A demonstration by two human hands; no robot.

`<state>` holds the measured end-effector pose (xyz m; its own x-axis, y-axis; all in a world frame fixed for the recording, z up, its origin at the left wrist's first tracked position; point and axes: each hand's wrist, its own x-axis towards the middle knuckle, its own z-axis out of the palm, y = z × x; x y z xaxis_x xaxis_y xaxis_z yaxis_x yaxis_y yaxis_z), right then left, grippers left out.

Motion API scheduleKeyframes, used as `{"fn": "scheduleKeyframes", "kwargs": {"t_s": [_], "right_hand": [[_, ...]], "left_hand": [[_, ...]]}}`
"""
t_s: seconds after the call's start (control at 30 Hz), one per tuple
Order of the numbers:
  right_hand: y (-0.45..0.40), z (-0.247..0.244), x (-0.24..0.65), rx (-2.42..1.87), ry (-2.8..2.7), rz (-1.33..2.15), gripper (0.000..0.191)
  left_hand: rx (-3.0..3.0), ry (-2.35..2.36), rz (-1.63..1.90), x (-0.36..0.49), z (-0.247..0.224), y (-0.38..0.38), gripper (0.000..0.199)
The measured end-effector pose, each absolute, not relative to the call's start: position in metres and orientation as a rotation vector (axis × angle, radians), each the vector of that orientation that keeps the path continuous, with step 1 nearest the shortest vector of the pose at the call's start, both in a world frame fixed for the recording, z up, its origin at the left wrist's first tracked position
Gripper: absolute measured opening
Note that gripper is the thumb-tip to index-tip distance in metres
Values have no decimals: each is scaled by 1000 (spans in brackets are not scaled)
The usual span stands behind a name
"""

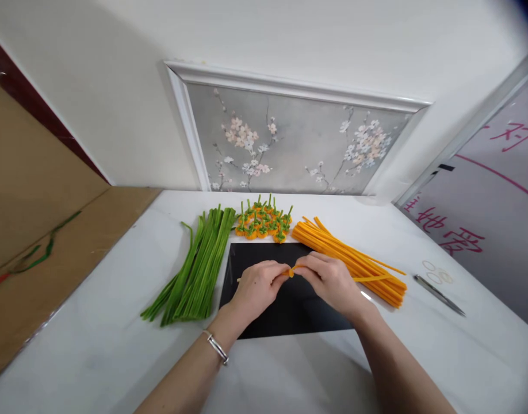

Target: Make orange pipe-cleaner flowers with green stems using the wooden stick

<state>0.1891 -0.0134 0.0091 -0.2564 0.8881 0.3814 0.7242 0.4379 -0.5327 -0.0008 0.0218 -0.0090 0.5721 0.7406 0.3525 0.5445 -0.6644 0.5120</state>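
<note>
An orange pipe cleaner (291,272) is pinched between my two hands, with a small loop or bend showing at the fingertips. My left hand (260,284) closes on one side of it, and my right hand (331,282) on the other, the fingertips almost meeting. Both hands are above a black mat (285,316). Just behind the mat stand several small orange-and-green pipe-cleaner pieces (263,230) with green stems pointing up. Close to my right hand lies a bundle of orange pipe cleaners (354,253).
A bundle of green pipe cleaners (199,270) lies left of the mat on the white table (108,322). At the right are tweezers (439,295) and several thin rings (436,272). Cardboard (69,247) borders the left; a framed floral panel (298,138) stands behind.
</note>
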Motion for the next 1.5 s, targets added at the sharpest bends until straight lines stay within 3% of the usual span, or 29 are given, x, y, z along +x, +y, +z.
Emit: {"fn": "scheduleKeyframes", "kwargs": {"t_s": [0.33, 0.53, 0.7, 0.83, 1.13, 1.5], "right_hand": [[-1, 1, 205, -1447, -1855, 435, 18], [0, -1, 210, -1490, -1982, 499, 23], [-3, -1, 210, -1516, -2137, 636, 28], [-8, 1, 207, -1501, -2233, 686, 32], [-19, 14, 200, -1476, -2382, 644, 42], [-25, 27, 198, -1386, -2334, 411, 27]], "left_hand": [[2483, 863, 840, 3, -4, 17, 18], [2388, 872, 917, 3, -6, 17, 19], [2298, 906, 942, 2, -11, 17, 35], [2305, 903, 923, 2, -13, 18, 30], [2330, 944, 879, 2, -12, 21, 25], [2396, 1006, 836, -1, -16, 25, 25]]}}
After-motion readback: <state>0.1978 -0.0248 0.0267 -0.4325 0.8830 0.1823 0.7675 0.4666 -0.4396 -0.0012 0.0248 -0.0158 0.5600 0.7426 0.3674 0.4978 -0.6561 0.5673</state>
